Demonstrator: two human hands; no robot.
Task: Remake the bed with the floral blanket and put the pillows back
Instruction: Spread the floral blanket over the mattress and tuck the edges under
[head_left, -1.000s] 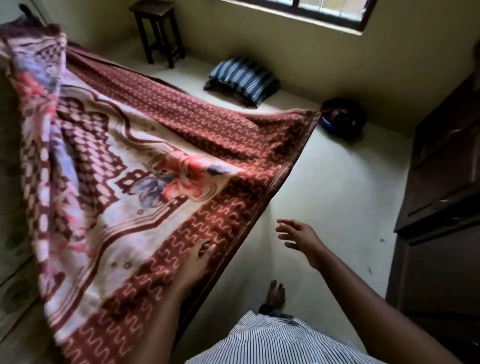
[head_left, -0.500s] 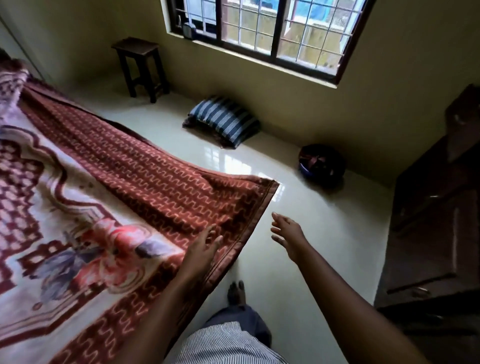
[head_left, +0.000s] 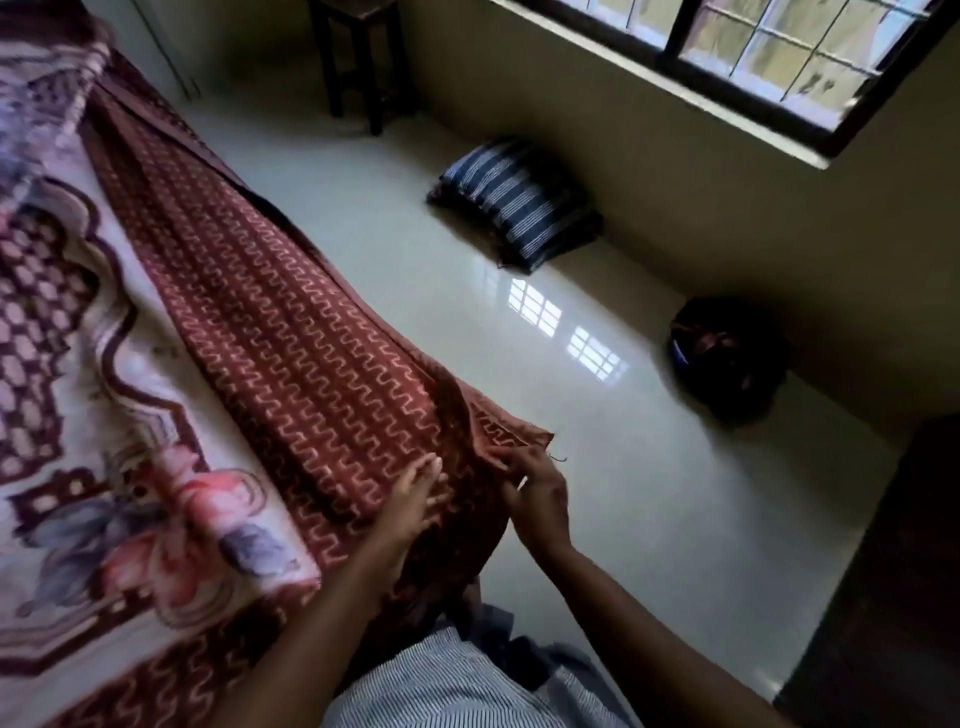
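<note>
The floral blanket (head_left: 249, 364), red-brown border with a cream middle and a pink flower, lies spread over the bed on the left. My left hand (head_left: 415, 493) rests flat on its border near the corner, fingers straight. My right hand (head_left: 535, 493) pinches the blanket's near corner, which sticks out over the floor. A blue striped pillow (head_left: 519, 208) lies on the floor under the window, apart from the bed.
A dark wooden stool (head_left: 358, 62) stands at the far wall. A dark round bag (head_left: 727, 358) sits on the floor by the wall on the right. A dark cupboard (head_left: 904, 571) fills the right edge. Glossy pale floor (head_left: 623, 493) lies between bed and wall.
My right hand moved left from the air and took hold of the blanket corner. The blanket has settled lower on the bed. My left hand stays on the border.
</note>
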